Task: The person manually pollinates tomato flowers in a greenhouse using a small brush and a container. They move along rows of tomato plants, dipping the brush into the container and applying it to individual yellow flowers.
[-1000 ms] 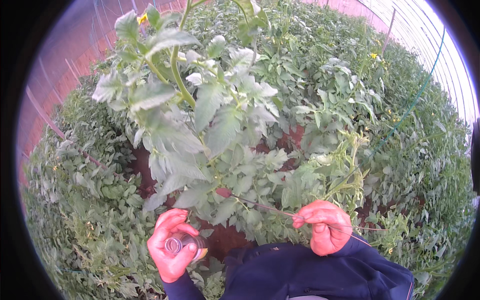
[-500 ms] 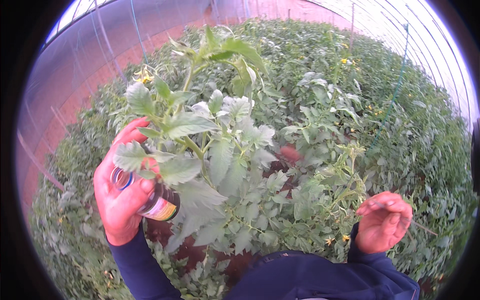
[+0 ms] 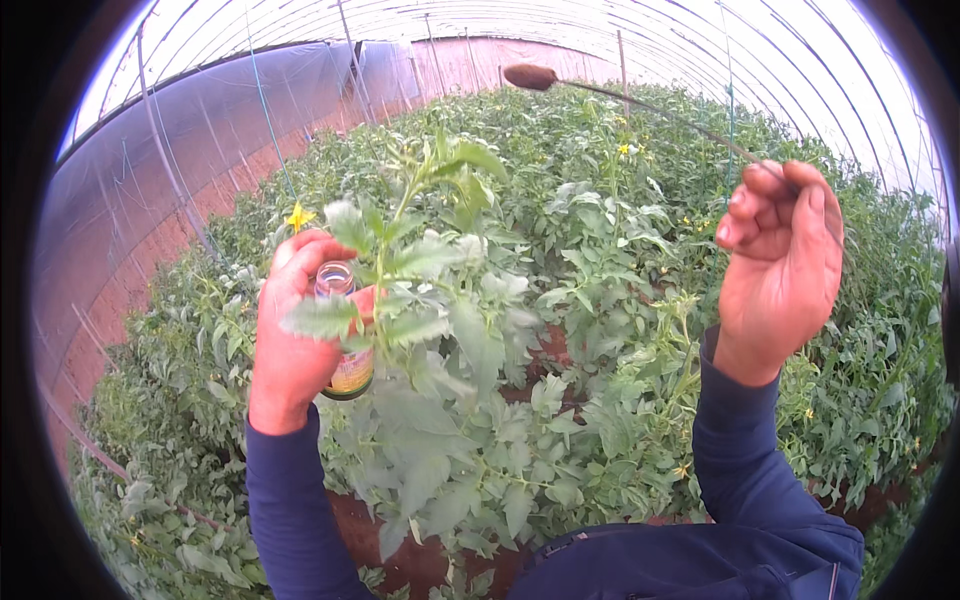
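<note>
My left hand (image 3: 298, 355) is wrapped round a small dark glass bottle (image 3: 347, 376), whose uncapped mouth points upward and whose label is yellowish. Its fingers are right beside a tomato plant's top (image 3: 428, 258), and leaves cover part of the fingers and bottle. A yellow tomato flower (image 3: 299, 217) shows just above the fingertips; whether they touch it I cannot tell. Raised on the right, my right hand (image 3: 782, 265) pinches the end of a thin-stemmed dauber (image 3: 530, 77). Its brown, fuzzy-looking tip reaches out to the upper left, above the plants and apart from them.
Dense tomato plants (image 3: 640, 240) with scattered yellow flowers surround me. A grey plastic side wall (image 3: 190, 130) runs along the left, with poles and strings. Curved hoops (image 3: 840, 60) arch overhead. Reddish soil (image 3: 425, 550) shows between the plants near my body.
My right hand has risen from low beside the plants, swinging the dauber's tip up into plain view. My left hand has shifted right and slightly up with the bottle, now held more upright. The view has tilted up.
</note>
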Tool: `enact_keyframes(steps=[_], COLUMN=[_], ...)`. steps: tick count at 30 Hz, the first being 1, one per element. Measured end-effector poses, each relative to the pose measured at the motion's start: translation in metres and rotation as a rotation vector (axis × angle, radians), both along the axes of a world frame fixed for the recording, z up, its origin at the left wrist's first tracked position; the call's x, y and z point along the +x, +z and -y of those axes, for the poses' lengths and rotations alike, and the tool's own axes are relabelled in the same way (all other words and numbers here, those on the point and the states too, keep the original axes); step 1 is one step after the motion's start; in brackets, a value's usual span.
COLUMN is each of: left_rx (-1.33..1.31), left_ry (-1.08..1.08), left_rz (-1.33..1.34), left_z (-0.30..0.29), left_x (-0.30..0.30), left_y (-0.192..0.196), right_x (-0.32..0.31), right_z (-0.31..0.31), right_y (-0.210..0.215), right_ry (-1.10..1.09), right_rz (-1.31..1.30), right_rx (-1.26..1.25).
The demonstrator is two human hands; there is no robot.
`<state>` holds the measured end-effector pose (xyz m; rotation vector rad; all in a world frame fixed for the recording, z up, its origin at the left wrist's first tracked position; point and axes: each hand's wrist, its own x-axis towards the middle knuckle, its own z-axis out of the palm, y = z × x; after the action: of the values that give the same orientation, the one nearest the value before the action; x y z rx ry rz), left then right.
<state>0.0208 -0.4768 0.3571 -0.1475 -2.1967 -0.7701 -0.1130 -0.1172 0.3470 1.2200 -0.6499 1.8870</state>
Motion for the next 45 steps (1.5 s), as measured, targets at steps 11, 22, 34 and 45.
enact_keyframes(steps=[11,22,34,45], left_rx=[0.084,-0.054,0.077,-0.069], left_ry=[-0.302,-0.253,-0.364,-0.339], left_rz=[0.1,0.056,0.023,-0.11], left_z=[-0.005,-0.001,-0.007,0.009], left_x=[0.004,0.014,0.022,0.022], left_y=[-0.006,-0.003,-0.004,-0.013], right_x=[0.009,0.01,0.013,0.013], right_z=[0.049,0.065,0.074,0.072], right_y=[0.021,0.023,0.019,0.002], right_ry=[0.164,0.252,0.225,0.219], right_rz=[-0.029,0.034,-0.028,0.041], right_rx=[0.207,0.412,0.3,0.237])
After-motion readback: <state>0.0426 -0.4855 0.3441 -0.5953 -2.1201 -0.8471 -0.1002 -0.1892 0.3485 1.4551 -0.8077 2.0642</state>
